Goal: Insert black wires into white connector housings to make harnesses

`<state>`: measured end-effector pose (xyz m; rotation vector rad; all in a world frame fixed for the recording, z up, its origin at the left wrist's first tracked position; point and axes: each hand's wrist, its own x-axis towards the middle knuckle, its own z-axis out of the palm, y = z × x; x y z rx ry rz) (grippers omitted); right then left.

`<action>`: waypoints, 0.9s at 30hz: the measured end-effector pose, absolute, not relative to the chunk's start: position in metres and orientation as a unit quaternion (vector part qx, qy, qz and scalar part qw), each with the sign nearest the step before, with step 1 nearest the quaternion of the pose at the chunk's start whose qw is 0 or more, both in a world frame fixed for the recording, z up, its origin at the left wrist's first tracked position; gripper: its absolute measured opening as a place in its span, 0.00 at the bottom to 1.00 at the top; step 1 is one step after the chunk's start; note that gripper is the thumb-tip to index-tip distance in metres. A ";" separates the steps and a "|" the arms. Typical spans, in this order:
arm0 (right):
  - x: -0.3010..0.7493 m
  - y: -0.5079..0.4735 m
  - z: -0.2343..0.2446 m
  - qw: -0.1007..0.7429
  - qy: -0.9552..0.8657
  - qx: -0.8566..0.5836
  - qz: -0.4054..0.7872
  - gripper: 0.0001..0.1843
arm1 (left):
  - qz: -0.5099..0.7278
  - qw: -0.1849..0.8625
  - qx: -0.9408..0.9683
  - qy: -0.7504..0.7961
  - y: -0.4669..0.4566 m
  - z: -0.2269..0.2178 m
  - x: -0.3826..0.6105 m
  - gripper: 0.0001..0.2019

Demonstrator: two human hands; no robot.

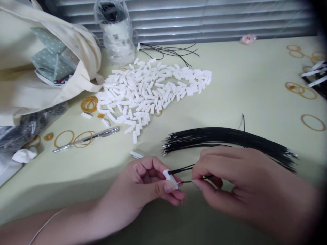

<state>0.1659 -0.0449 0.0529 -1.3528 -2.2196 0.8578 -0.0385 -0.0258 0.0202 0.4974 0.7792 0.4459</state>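
Note:
Between thumb and fingers, my left hand (150, 183) pinches a white plastic connector housing (170, 179). Black wires (182, 168) run out of the housing's upper end towards the right. My right hand (224, 177) pinches one black wire (186, 182), whose tip is at the lower end of the housing. Whether that tip sits inside the housing I cannot make out. Behind my right hand lies a thick bundle of black wires (219, 136) with metal terminals at its ends. A loose white housing (136, 154) rests just beyond my left hand.
A large pile of white housings (153, 88) spreads over the table (242, 92). Left of it are rubber bands (89, 104), a pen (87, 139) and a cloth bag (87, 51). A plastic-wrapped cup (116, 37) and a wired connector (163, 51) stand near the blinds (204, 20).

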 end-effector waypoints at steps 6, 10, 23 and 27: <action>0.166 -0.045 0.053 0.195 -0.811 -0.465 0.297 0.08 | 0.209 0.870 0.250 0.371 -0.025 0.020 -0.038 0.05; 0.170 -0.045 0.051 0.193 -0.867 -0.408 0.212 0.10 | 0.207 0.871 0.252 0.366 -0.025 0.020 -0.039 0.04; 0.170 -0.046 0.052 0.205 -0.921 -0.317 0.095 0.16 | 0.204 0.877 0.246 0.359 -0.024 0.021 -0.040 0.06; 0.167 -0.045 0.049 0.198 -0.928 -0.298 0.107 0.20 | 0.198 0.878 0.250 0.357 -0.024 0.020 -0.041 0.06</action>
